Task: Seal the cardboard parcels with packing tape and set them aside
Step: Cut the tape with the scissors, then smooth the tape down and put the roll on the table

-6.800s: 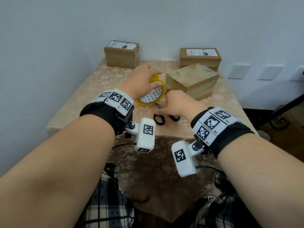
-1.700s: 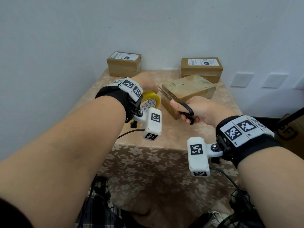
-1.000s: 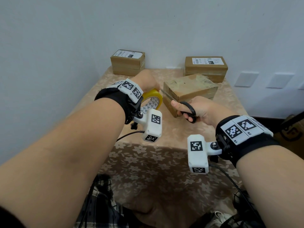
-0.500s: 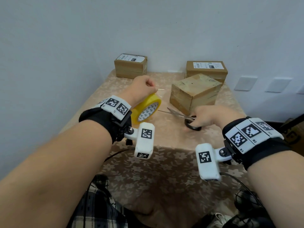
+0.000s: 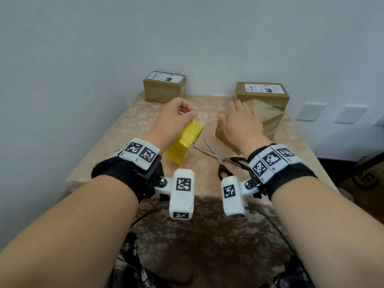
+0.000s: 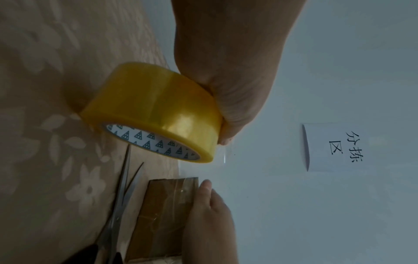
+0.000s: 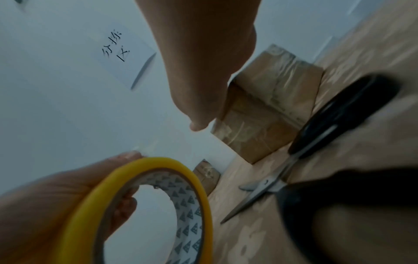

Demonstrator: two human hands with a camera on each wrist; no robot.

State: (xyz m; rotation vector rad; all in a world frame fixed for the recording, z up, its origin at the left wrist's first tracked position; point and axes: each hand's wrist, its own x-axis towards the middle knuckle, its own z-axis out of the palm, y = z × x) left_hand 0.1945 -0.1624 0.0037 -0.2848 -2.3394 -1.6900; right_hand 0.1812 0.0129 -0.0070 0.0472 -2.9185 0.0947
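My left hand grips the yellow tape roll just above the table, thumb and fingers pinching its upper rim, where a short clear tape end sticks out. My right hand is open, its fingers spread flat over the top of the taped brown parcel at centre right. The left wrist view shows those fingers along the parcel. Black-handled scissors lie with blades apart on the cloth, in front of the parcel and under my right wrist.
Two labelled cardboard boxes stand against the wall, one back left and one back right behind the parcel. The table has a beige flowered cloth. A paper sign hangs on the wall.
My right hand has let go of the scissors, which now lie on the table, and has moved forward onto the parcel. The left hand still holds the tape roll.
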